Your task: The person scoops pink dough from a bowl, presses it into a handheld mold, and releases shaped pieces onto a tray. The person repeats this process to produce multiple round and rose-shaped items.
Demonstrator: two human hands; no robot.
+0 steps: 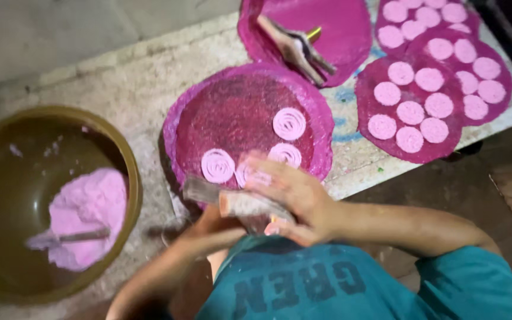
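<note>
Brown bowl at left holds pink dough and spoon. Right hand, fingers wrapped round metal press; left hand beneath, grip blurred, cannot tell. Press over near magenta plate on counter, carrying pink dough spirals.

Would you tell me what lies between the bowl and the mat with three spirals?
Only bare speckled floor lies between the bowl and the mat, as the head view shows.
</note>
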